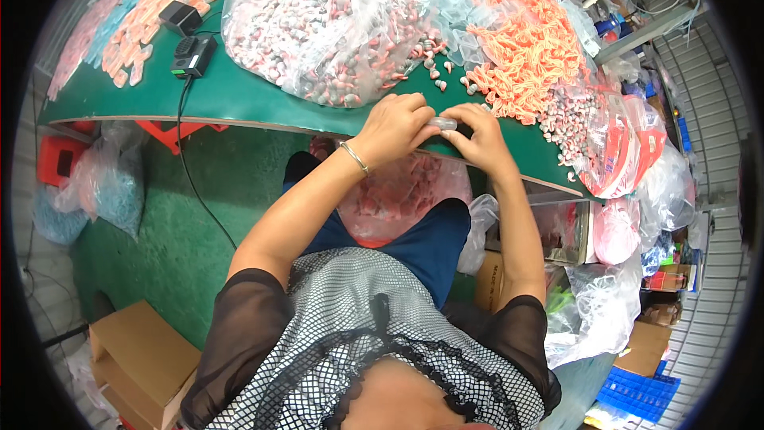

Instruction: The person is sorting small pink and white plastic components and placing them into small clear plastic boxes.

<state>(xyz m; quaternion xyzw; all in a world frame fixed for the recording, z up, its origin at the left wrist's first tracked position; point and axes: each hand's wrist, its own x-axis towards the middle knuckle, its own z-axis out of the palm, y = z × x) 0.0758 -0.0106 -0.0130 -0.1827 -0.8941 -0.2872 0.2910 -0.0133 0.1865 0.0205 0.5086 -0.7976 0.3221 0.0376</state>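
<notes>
Small translucent greyish piece [443,123], rounded end, held crosswise between the fingers [417,112]

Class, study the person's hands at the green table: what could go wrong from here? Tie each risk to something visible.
1. The small translucent piece, held between left hand and right hand near the table edge, might slip and fall.
2. Loose pieces beside the hands could get knocked.
3. The hanging cable might snag, tugging the black device.
</notes>
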